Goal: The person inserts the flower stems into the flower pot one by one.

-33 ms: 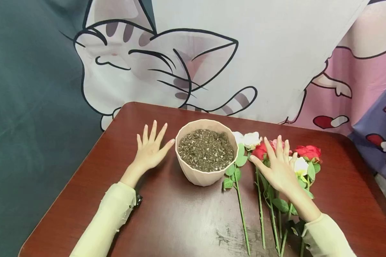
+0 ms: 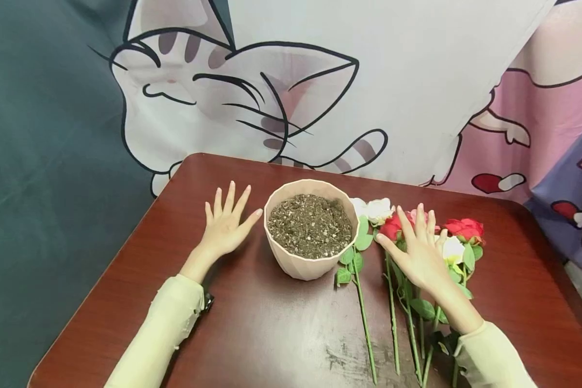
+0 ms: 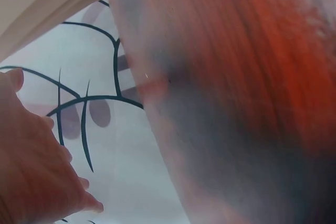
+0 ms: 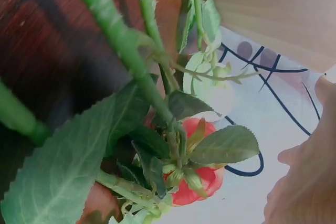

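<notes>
A cream faceted flowerpot (image 2: 296, 268) full of dark soil (image 2: 310, 226) stands on the table between the hands. To its left is the left hand (image 2: 224, 229), fingers straight and spread, the thumb tip close to the pot's rim. The right hand (image 2: 422, 258) is spread out over the artificial roses, holding nothing. Under and around it are a red rose (image 2: 465, 229), a white rose (image 2: 453, 250) and another white rose (image 2: 379, 210). The right wrist view shows green leaves (image 4: 226, 145) and a red bloom (image 4: 212, 182) near that hand, whose fingers partly hide the flowers in the head view.
Several green stems (image 2: 366, 328) point toward the near edge of the reddish-brown table (image 2: 252, 334). Behind the table hangs a cloth printed with a cartoon cat (image 2: 199, 97). Dark scuffs (image 2: 341, 358) mark the tabletop near the stems.
</notes>
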Tool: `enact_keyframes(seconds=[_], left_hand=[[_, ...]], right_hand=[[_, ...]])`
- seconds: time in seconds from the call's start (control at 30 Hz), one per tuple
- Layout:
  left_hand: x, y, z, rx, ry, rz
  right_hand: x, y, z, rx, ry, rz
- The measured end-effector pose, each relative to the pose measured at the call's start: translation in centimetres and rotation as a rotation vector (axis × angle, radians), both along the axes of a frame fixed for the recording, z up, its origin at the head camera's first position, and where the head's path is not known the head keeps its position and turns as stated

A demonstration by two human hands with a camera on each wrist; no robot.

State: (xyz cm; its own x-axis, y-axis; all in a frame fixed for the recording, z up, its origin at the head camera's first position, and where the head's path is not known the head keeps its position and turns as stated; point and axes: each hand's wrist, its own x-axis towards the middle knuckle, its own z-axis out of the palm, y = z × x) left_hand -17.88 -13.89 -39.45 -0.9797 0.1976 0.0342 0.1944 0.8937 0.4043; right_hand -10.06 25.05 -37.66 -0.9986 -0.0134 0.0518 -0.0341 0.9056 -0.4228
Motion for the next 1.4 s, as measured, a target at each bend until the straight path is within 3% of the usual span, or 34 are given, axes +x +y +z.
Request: enact_keyframes(seconds=[0.33,0.5,0.57,0.63,0.7,0.8,0.9,1.03,1.23,1.4], left_hand=[[0.4,0.3,0.3,0.038,0.034,-0.01],[0.8,0.7,0.9,0.095,0.032,-0.035],[1.0,0.9,1.2,0.135,0.013,-0.047],[1.0,1.0,1.4,0.212,-0.03,-0.059],[1.0,1.3,1.6,0.312,-0.083,-0.077],[1.0,1.9,2.0,0.498,-0.144,-0.106],[1.1,2.7,2.4,0.661,-0.151,-0.145],[1.2,3.3,2.8,0.849,-0.173,-0.2],[1.5,3.6,2.8,0.919,-0.243,-0.183],[1.6,3.4,2.8,0.992,-0.3,-0.193]], right_hand=[[0.6,0.0,-0.1,-0.039,0.025,0.006],[1.6,-0.9,-0.3,0.002,0.217,0.008],[2.0,-1.4,-0.5,0.036,0.305,0.023],[2.3,-1.9,-0.8,0.063,0.34,0.043],[2.7,-2.2,-1.0,0.09,0.308,0.091],[3.2,-2.6,-1.4,0.137,0.158,0.181],[3.6,-2.9,-1.8,0.167,0.015,0.258],[3.8,-3.5,-2.3,0.225,-0.049,0.277],[3.7,-4.0,-2.9,0.295,-0.137,0.252],[3.2,-4.3,-3.3,0.155,-0.184,0.216]])
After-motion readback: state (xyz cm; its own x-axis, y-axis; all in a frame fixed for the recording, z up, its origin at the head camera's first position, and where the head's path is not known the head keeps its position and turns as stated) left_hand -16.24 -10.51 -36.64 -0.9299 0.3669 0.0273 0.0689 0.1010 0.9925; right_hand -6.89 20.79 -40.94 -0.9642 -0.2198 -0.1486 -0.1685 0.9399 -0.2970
